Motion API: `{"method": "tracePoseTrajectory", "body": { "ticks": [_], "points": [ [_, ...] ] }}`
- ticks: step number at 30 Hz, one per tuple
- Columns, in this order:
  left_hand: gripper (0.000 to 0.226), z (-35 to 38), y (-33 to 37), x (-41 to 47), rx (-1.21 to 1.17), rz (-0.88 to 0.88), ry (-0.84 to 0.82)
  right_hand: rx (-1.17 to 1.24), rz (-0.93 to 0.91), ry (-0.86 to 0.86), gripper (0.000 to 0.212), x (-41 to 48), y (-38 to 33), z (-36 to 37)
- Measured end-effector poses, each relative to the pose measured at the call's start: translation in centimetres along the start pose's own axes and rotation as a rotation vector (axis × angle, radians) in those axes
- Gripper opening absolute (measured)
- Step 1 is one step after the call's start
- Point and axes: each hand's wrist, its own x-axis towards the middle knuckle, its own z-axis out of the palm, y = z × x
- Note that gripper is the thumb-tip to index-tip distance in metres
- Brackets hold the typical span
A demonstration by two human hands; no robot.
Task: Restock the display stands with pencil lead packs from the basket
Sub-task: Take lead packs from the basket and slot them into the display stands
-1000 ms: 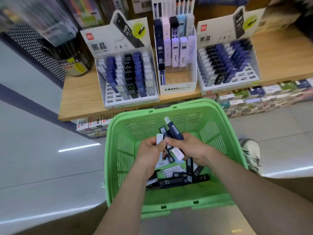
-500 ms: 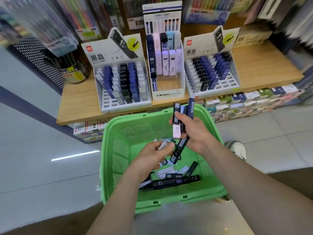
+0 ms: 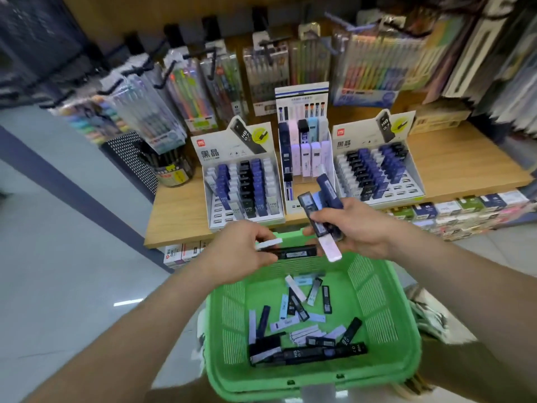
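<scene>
A green plastic basket (image 3: 386,315) sits low in front of me with several black, navy and white pencil lead packs (image 3: 302,333) loose on its floor. My right hand (image 3: 357,228) grips a bunch of lead packs (image 3: 322,210), dark and pale ones fanned upward. My left hand (image 3: 235,251) holds a black pack (image 3: 293,252) and a white pack (image 3: 268,244) above the basket's far rim. On the wooden shelf stand a left display stand (image 3: 241,181), a narrow middle stand (image 3: 305,158) and a right stand (image 3: 374,167), each partly filled.
Hanging pen packs (image 3: 261,71) fill the wall behind the stands. A black mesh holder and a tub of pens (image 3: 171,170) stand at the shelf's left. Small boxed goods (image 3: 465,210) line the lower ledge. A shoe (image 3: 427,312) shows right of the basket.
Both hands have risen out of the basket with packs toward the shelf. The view has tilted up, showing the hanging pen packs.
</scene>
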Motion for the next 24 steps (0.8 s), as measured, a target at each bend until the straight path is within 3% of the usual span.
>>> {"method": "tracePoseTrajectory", "body": {
  "ticks": [2,4,6,8,12,16,18,20,24],
  "points": [
    [0.02,-1.9,1.0,-0.5,0.383,0.313,0.189,0.034,0.114,-0.143,0.034,-1.1,-2.0,-0.1],
    [0.02,-3.0,1.9,-0.9,0.573,0.596,0.346,-0.006,0.187,-0.268,0.038,-2.1,-3.3,-0.1],
    [0.012,-3.6,2.3,-1.3,0.68,0.747,0.463,-0.006,0.194,-0.318,0.035,-2.7,-4.1,0.2],
    [0.016,-3.8,2.2,-1.4,0.717,0.784,0.545,0.039,0.155,-0.304,0.026,-2.8,-4.8,0.9],
    [0.023,-4.8,1.7,-0.6,0.461,0.541,0.61,0.015,-0.028,-0.173,0.009,-2.3,-5.6,2.1],
    [0.018,-6.1,1.6,0.4,-0.283,0.051,0.548,-0.101,-0.187,-0.083,0.007,-1.7,-6.0,1.9],
    [0.011,-6.3,1.3,0.8,-0.63,-0.106,0.496,-0.176,-0.255,-0.064,0.005,-1.5,-6.1,1.9],
    [0.019,-6.5,1.2,1.2,-0.842,-0.167,0.387,-0.201,-0.302,-0.07,0.004,-1.4,-6.2,2.1],
    [0.019,-6.7,0.9,2.4,-0.875,-0.171,0.313,-0.22,-0.328,-0.074,0.009,-0.8,-6.5,2.4]
  ]
}}
